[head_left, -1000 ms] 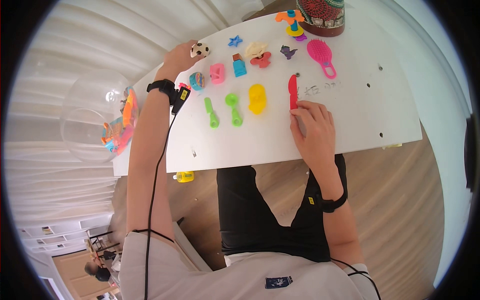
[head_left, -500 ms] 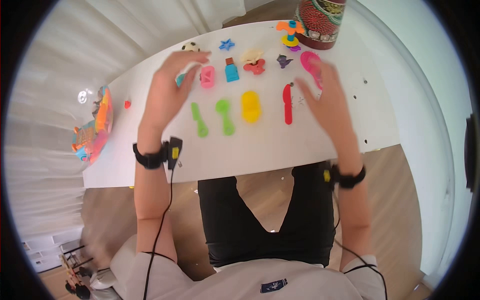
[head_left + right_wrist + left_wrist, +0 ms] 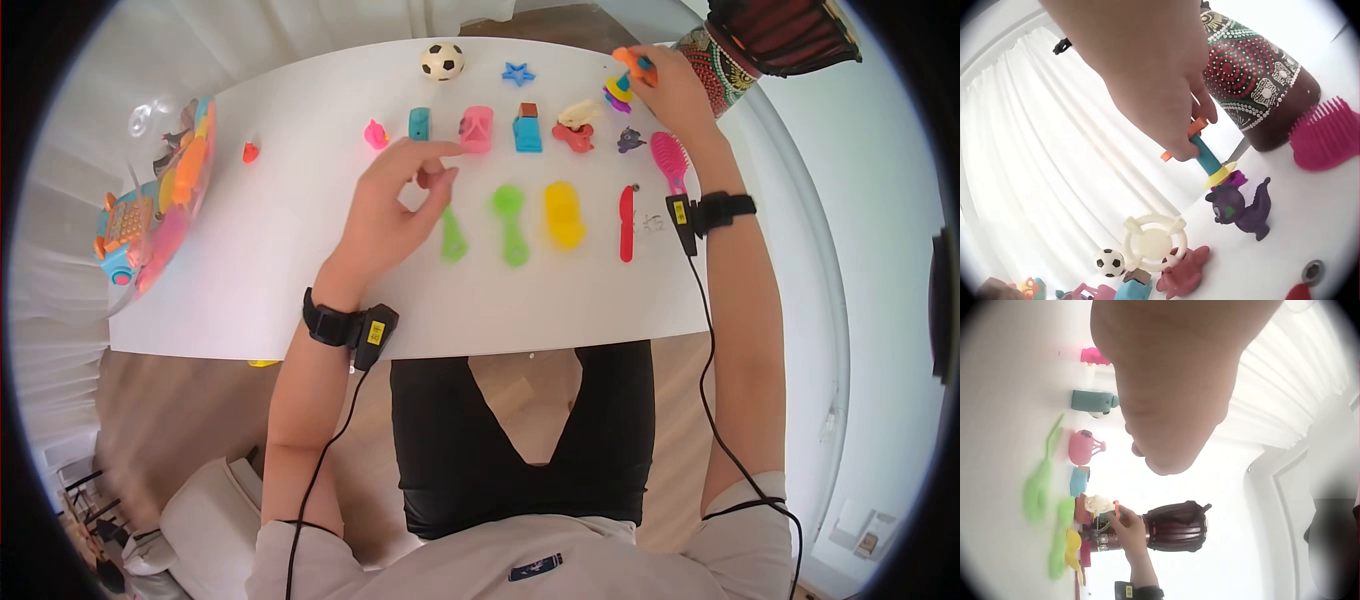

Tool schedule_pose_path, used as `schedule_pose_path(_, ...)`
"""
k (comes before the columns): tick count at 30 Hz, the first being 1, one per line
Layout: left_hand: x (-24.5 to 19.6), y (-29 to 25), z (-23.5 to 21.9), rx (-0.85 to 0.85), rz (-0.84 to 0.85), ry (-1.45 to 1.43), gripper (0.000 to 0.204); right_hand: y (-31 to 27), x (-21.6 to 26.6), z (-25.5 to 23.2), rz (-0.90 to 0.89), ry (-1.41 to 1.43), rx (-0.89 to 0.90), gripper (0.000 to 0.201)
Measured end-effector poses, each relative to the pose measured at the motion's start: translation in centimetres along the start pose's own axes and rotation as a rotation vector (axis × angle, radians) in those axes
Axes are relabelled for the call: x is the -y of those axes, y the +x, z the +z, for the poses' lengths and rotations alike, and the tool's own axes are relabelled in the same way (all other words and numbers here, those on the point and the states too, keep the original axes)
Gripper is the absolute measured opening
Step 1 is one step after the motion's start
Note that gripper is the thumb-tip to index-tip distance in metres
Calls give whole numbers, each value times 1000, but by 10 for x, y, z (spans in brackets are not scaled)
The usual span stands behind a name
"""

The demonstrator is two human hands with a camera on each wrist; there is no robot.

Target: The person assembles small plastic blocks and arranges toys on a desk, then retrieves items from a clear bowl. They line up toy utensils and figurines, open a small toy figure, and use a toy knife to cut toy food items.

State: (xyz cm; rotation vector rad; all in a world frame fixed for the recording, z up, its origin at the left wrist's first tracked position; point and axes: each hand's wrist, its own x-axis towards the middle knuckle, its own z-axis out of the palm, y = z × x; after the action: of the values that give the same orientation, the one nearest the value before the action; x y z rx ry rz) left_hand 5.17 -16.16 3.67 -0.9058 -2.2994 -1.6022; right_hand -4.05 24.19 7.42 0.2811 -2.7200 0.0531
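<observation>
- Right hand [image 3: 680,92] has its fingers pinching the orange top of the stacking toy [image 3: 1209,157], toward the worktop's [image 3: 270,275] far right, beside the djembe drum [image 3: 716,66] and just behind the purple dragon figure [image 3: 1249,214]
- can't tell if the toy's base touches down
- Left hand [image 3: 392,205] is over the worktop, fingers loosely bent and gripping nothing, near the pink toy [image 3: 477,126] and green toy knife [image 3: 454,242]

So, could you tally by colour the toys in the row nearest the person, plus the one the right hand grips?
Green: 2 (slim utensil, spoon)
Yellow: 1 (flat toy)
Red: 1 (toy knife)
Multicoloured: 1 (orange-topped toy in the right hand)
Total: 5
</observation>
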Motion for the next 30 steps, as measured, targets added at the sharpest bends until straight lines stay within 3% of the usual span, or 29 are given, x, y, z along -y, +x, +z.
schedule_pose_path(1, -1, 1, 1, 43, 7, -6, 32, 6, 4, 1, -44, 14, -77, 44)
schedule_pose_path(2, 1, -1, 2, 41, 8, -10, 32, 11, 9, 3, -45, 10, -75, 44)
schedule_pose_path(4, 5, -5, 6, 196, 84, 180, 31, 18, 21, 10, -38, 49, -45, 48)
schedule_pose_path(8, 5, -6, 8, 263, 143, 161, 31, 21, 38, 3, -89, -67, -53, 51)
schedule_pose_path(11, 11, -7, 7, 242, 63, 190, 32, 11, 39, -14, -57, -85, -64, 55)
schedule_pose_path(13, 14, -7, 7, 224, 57, 215, 33, -8, 17, -38, -36, 123, -282, 57)
schedule_pose_path(14, 14, -6, 7, 220, 63, 207, 33, -27, 4, -46, 172, 346, -188, 53)
schedule_pose_path(16, 13, -5, 5, 228, 76, 246, 33, -79, -3, -56, 347, 309, -146, 52)
schedule_pose_path(19, 11, -4, 4, 179, 95, 245, 31, -153, -7, -26, 418, 61, -76, 42)
schedule_pose_path(22, 9, -2, 2, 118, 72, 192, 28, -185, 5, -8, 573, 136, -59, 42)
schedule_pose_path(24, 13, -1, 1, 83, 59, 171, 27, -194, 8, -5, 660, 300, -159, 41)
schedule_pose_path(28, 21, -1, -2, -55, 25, 118, 24, -199, 5, 4, 628, 274, -297, 37)
schedule_pose_path(30, 25, -1, -5, -129, 24, 112, 24, -203, -12, 5, 705, 538, -303, 33)
